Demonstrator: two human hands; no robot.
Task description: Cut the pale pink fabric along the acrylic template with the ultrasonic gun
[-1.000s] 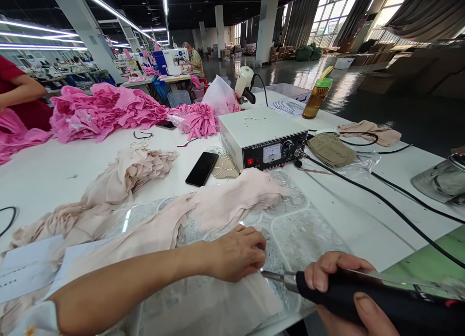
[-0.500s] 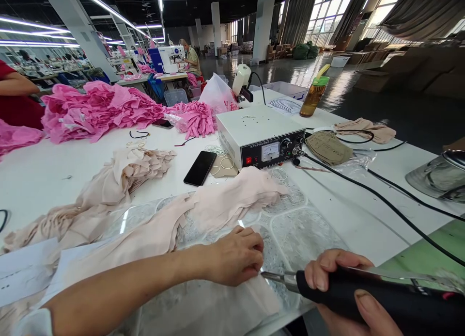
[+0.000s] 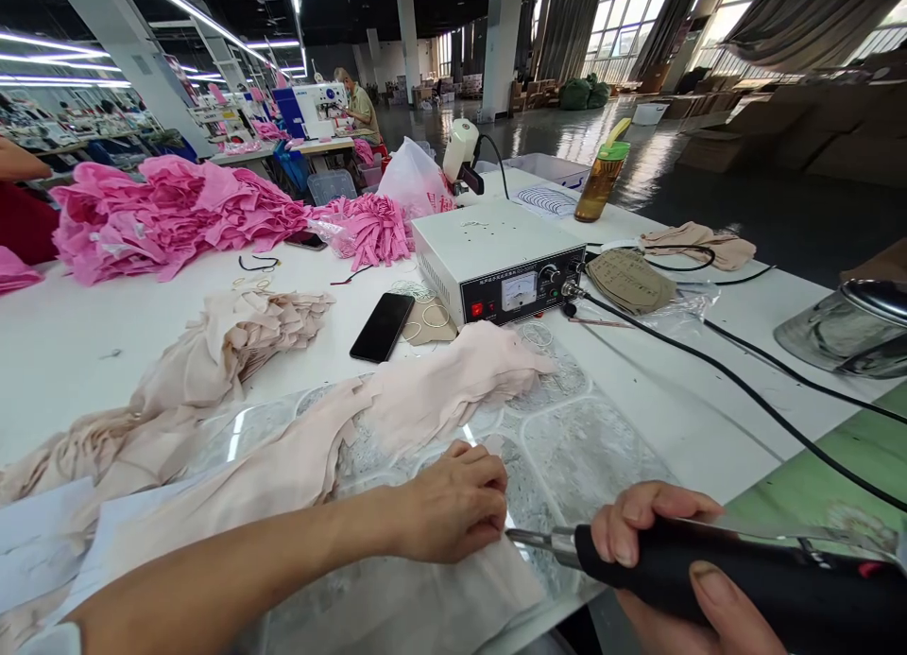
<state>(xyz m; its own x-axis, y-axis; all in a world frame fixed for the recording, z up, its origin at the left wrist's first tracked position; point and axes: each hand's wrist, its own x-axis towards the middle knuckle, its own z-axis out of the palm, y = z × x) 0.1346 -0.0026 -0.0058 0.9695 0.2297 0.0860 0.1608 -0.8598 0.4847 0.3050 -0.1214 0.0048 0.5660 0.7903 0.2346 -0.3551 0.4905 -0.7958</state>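
My left hand (image 3: 457, 504) is closed on the upper edge of a pale pink fabric piece (image 3: 453, 603) lying over a grey marbled sheet (image 3: 588, 442). Gripped in my right hand (image 3: 658, 551) is a black tool with a metal tip (image 3: 549, 540); the tip points left and reaches the fabric edge beside my left fingers. Stacked pale pieces (image 3: 460, 376) lie just beyond my left hand, and more beige fabric (image 3: 227, 353) is bunched at the left. A cable (image 3: 709, 357) runs from a white control box (image 3: 503, 249).
A black phone (image 3: 383, 326) lies left of the box. Pink fabric (image 3: 177, 215) is heaped at the back left. A bottle (image 3: 602, 182) and a glass jar (image 3: 843, 329) stand on the right. A person (image 3: 361, 107) sits at a sewing machine behind.
The view has shifted slightly, so the table items appear a little further left. My hands keep nearly the same pose, with the tool tip still at the fabric edge.
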